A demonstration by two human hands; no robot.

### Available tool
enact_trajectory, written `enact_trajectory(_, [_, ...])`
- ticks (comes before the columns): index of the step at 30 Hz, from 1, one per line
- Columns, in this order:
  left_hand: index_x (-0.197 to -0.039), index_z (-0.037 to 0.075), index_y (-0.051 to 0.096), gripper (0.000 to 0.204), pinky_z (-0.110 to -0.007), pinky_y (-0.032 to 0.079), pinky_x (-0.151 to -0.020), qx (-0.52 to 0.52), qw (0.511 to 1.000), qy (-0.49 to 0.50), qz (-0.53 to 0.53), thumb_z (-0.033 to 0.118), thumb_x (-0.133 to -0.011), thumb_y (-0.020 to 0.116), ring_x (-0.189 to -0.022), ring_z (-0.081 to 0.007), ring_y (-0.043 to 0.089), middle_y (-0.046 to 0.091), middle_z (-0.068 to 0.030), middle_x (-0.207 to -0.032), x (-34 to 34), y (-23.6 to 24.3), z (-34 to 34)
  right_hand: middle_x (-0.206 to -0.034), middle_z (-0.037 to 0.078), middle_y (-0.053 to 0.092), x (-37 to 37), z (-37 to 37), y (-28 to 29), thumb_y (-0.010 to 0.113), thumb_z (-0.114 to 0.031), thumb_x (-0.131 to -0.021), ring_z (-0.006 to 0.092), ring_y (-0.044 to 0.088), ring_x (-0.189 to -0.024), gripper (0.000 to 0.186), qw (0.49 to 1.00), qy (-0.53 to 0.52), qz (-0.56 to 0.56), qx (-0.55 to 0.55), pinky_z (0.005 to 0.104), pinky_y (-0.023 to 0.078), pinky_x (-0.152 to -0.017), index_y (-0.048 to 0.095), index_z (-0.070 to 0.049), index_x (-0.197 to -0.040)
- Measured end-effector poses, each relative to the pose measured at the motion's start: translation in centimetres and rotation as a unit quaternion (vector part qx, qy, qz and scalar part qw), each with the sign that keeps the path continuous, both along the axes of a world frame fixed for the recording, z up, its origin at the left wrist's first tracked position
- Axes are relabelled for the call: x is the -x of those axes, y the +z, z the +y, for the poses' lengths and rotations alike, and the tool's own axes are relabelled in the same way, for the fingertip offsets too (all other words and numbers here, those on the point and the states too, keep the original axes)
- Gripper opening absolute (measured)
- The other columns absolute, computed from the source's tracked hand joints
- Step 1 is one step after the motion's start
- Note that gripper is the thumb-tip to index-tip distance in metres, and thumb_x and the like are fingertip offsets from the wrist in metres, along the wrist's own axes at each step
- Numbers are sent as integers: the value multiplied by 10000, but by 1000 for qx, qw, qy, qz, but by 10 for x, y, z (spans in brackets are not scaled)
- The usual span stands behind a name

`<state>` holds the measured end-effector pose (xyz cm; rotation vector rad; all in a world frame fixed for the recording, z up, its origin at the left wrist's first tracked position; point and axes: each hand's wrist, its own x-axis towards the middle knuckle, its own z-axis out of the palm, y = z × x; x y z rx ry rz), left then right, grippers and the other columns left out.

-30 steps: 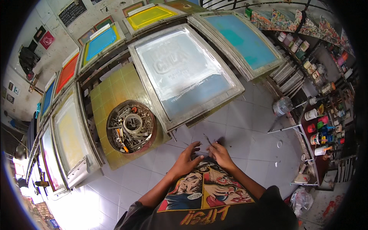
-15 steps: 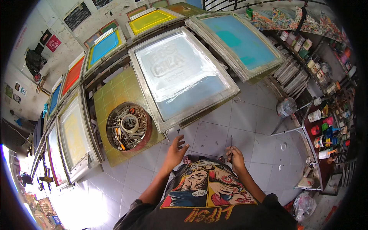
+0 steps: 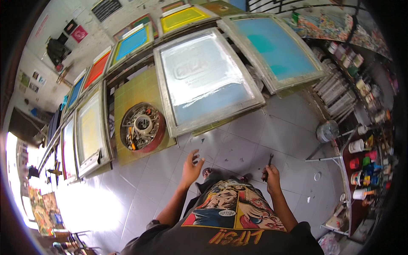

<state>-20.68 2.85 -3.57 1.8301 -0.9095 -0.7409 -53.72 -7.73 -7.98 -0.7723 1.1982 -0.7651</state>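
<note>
A small dark wrench (image 3: 270, 159) points upward from my right hand (image 3: 272, 176), whose fingers are wrapped round its lower part. My left hand (image 3: 192, 168) is raised over the floor with fingers apart and nothing in it. Ahead of both hands lies a screen-printing frame (image 3: 164, 87) with white ink spread over most of its mesh. Left of that frame, a round reddish tub (image 3: 156, 141) full of loose tools and metal bits rests on a yellow-green board (image 3: 125, 95). A roll of tape (image 3: 143, 123) sits on top of the tools.
More frames surround the board: a teal one (image 3: 276, 46) at far right, a yellow one (image 3: 185, 19) behind, and a pale one (image 3: 90, 136) at left. Paint pots (image 3: 357, 146) crowd a shelf along the right. A clear plastic jug (image 3: 327, 131) stands near it. Grey floor tiles (image 3: 238, 142) lie below.
The view has shifted, so the frames and tub sit differently in it. My right hand has moved a little right and the wrench now shows its head. My left hand stays open.
</note>
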Motion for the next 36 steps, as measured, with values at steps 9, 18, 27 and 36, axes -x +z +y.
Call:
enact_trajectory(9, [-1000,8,580,252,-353,485,-776,120,969,41,-213,83,-781,681,-903,-287,604,616,-154,-980,-55,72,-75,-653,-17,462,1,-30,10,530,-200,-930,63,424,-509,151,1000,-3,9,1,232,402,-502,484,-100,-827])
enact_trajectory(18, [-872,4,668,230,-379,483,-744,176,949,-65,-253,192,-744,707,-819,-333,608,636,-191,-864,-90,67,-338,-641,-26,450,-52,-81,31,523,-136,-926,60,412,-502,143,998,-43,27,39,216,366,-482,472,-96,-799])
enact_trajectory(27, [-862,61,705,204,-433,512,-768,29,946,-166,-277,221,-738,680,-882,-353,621,655,-183,-917,-89,-1,-489,-648,-25,449,-92,-100,41,533,-154,-931,55,397,-513,134,988,-130,74,50,213,362,-484,488,-92,-821])
enact_trajectory(36, [-846,69,715,181,-442,516,-743,7,930,-195,-313,196,-753,625,-817,-367,632,660,-194,-863,-90,-18,-516,-650,-25,454,-99,-112,34,536,-156,-930,57,404,-515,122,984,-149,77,63,216,363,-490,503,-86,-836])
